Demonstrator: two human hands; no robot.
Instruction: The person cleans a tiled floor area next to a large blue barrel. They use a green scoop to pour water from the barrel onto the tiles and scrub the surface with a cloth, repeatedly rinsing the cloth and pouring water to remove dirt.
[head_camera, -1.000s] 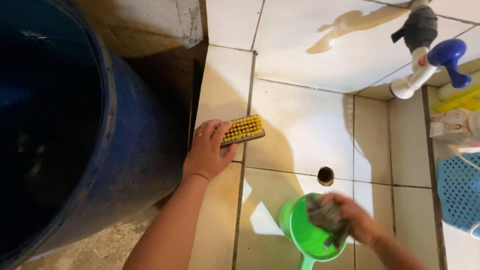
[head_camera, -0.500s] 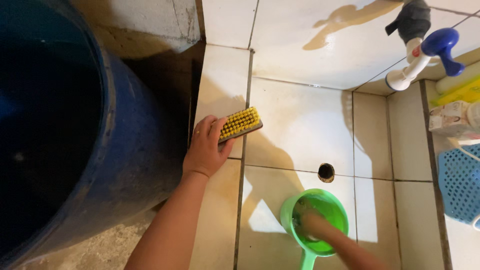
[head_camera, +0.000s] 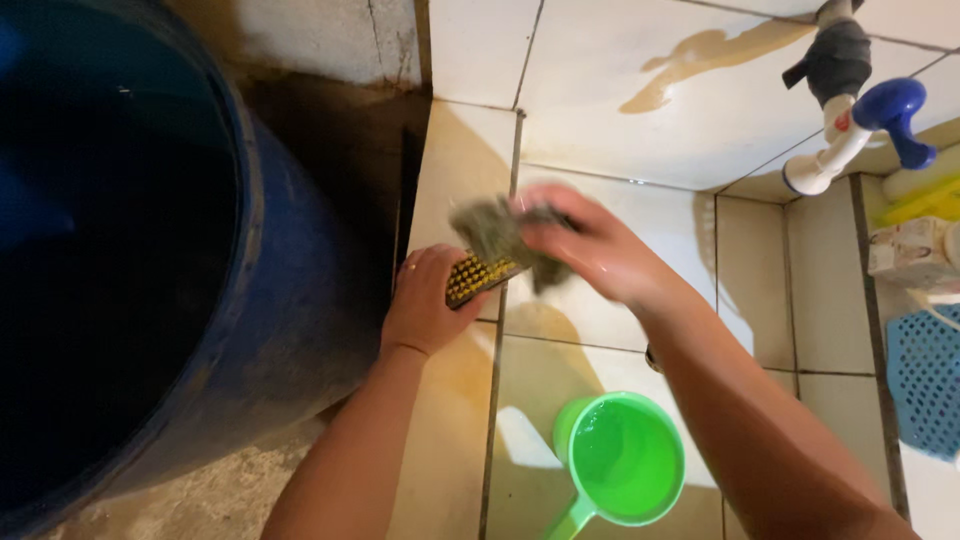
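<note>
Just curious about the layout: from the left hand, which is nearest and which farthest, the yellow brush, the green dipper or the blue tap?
1. Yellow brush: held in the left hand.
2. Green dipper: lower right, on the floor.
3. Blue tap: far upper right, on the wall.

Counted: one scrub brush (head_camera: 478, 277), one wet cloth (head_camera: 497, 233), one green dipper (head_camera: 622, 462). One blue barrel (head_camera: 150, 270), one tap (head_camera: 858, 120), one blue basket (head_camera: 928, 378).

Head camera, steeply downward (close)
</note>
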